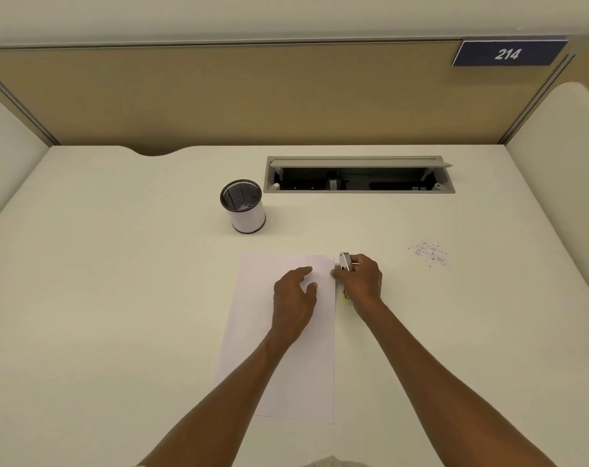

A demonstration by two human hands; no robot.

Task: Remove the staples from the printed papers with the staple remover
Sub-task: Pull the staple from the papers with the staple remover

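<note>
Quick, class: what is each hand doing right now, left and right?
Left hand: open, fingers pressing flat on the papers.
Right hand: closed around the staple remover at the papers' right edge.

Plain white sheet of printed paper (279,348) on a cream desk top (118,281), barely paler than the desk. Silver metal staple remover (345,261) shows a dab of yellow low down. Round mesh pen cup (243,206): black mesh inside, dark brown rims, white band around the body. Grey scatter of pulled staples (429,254), speckled and fine. Grey-framed cable hatch (359,174), black within. Tan fabric partition panel (219,96) behind, and a navy plate (508,53) with white numerals, 214.
</note>
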